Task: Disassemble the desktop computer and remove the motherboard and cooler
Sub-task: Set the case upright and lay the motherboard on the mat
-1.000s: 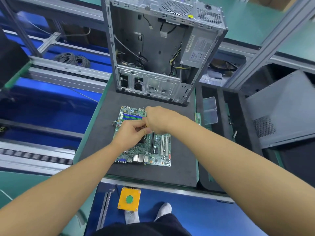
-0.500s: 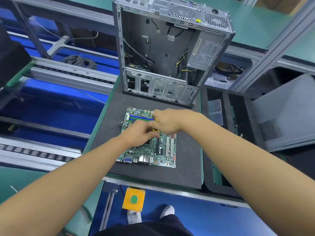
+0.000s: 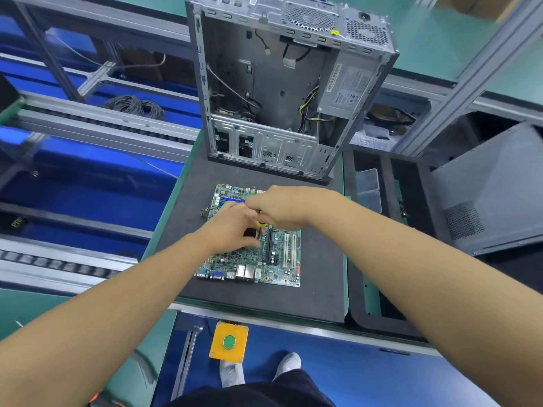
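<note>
Head view: the green rectangular motherboard (image 3: 282,259) is already out of the grey metal tower case (image 3: 264,83) and lies flat on the dark foam mat (image 3: 317,289) covering the counter, just in front of the case. That part of the job looks done. The case stands open behind it, with the boxy silver power supply (image 3: 349,86) and loose cables inside.

What is left, by my reading, is freeing the cooler. Both hands meet over the middle of the board. The right hand (image 3: 279,207) has its fingers clamped on a yellow-handled tool (image 3: 260,223), probably a screwdriver. The left hand (image 3: 232,227) has its fingers curled down around a small black part (image 3: 249,232). Whether that part is the cooler I cannot tell, since the hands hide most of it.

Counted:
- one motherboard
- one case
- one power supply
- one tool
- two hands
- two long white slots (image 3: 289,249) on the board
- one yellow box with a green button (image 3: 228,342) below the counter edge
- one grey side panel (image 3: 484,186) leaning at the right
</note>
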